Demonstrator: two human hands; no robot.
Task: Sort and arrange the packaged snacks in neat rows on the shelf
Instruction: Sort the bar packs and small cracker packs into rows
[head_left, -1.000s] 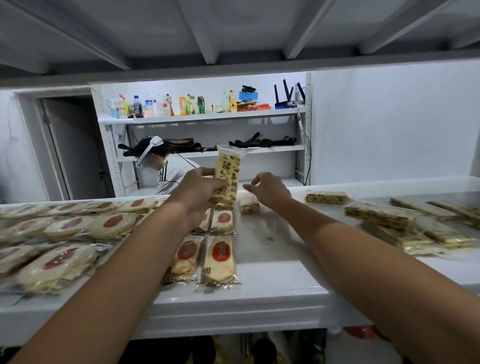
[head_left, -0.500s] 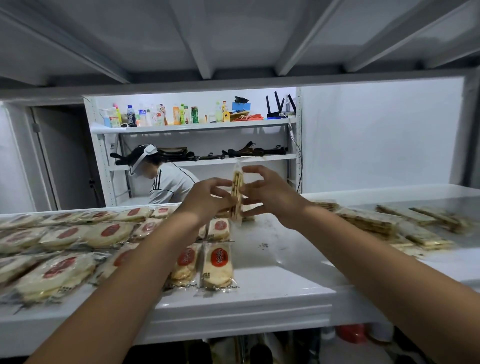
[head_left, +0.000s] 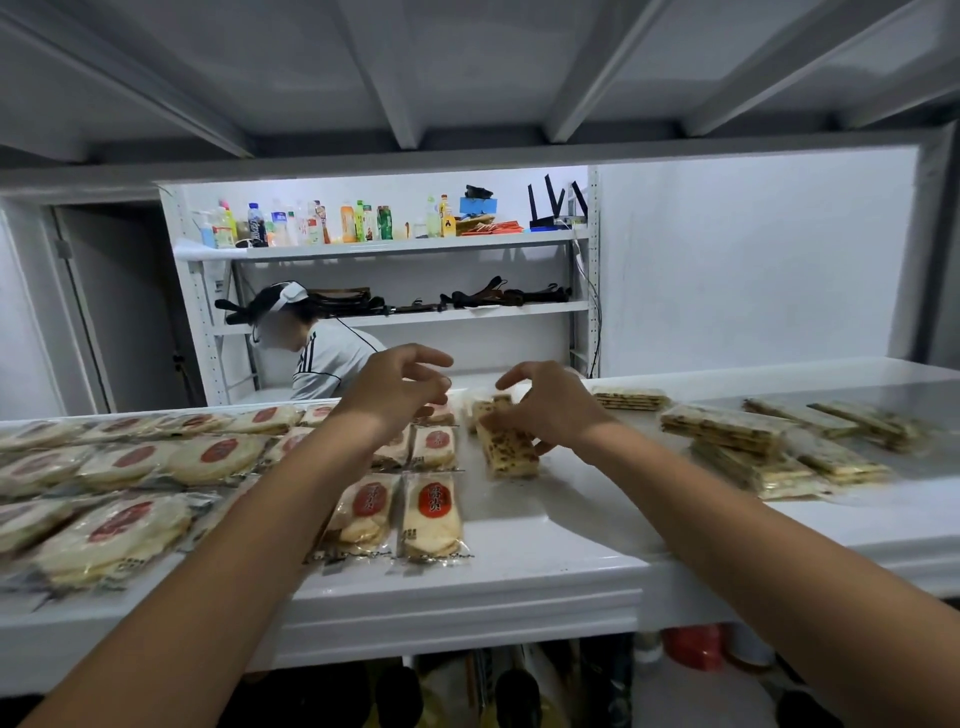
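My right hand (head_left: 553, 410) holds a speckled cracker packet (head_left: 506, 451) by its right edge; the packet lies flat on the white shelf (head_left: 545, 566). A second speckled packet (head_left: 482, 406) lies just behind it. My left hand (head_left: 397, 397) hovers above the shelf with loosely spread fingers and holds nothing. Under and in front of that hand lie rows of small rice cracker packets with red labels (head_left: 431, 514). More speckled packets (head_left: 727, 431) are piled loosely at the right.
Large round rice cracker packets (head_left: 119, 525) cover the shelf's left part. An upper shelf board (head_left: 467, 62) hangs low overhead. Beyond the shelf a person (head_left: 322, 358) stands before a rack of bottles (head_left: 311, 223). Bare shelf surface lies in front of the speckled packet.
The speckled packet, held upright between both hands, has come down flat onto the shelf in my right hand. My left hand has let go of it and lifted away.
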